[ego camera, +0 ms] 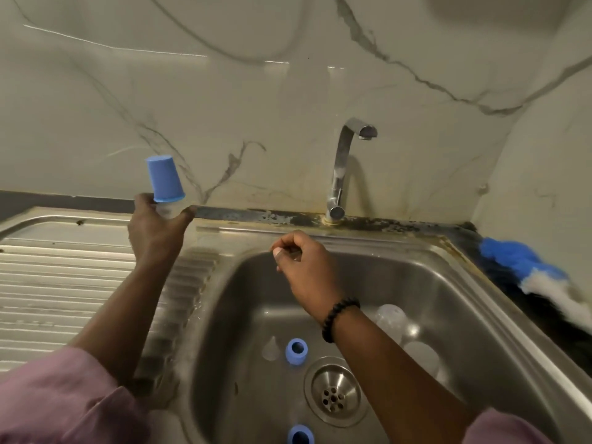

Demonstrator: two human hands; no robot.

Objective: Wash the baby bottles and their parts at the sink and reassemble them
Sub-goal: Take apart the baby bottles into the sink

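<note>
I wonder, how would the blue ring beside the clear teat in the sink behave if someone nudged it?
The blue ring looks like small hollow plastic, so probably light. It seems to lie tilted on its round side, so it may roll toward the drain. The basin looks wet, so likely slippery.

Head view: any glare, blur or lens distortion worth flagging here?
Head view: wide-angle bend curves the counter edge; streaky glare on the marble wall; the brush at the right edge is smeared; the clear bottle parts in the dim sink are soft; the left hand and its capped bottle read clearly.
</note>
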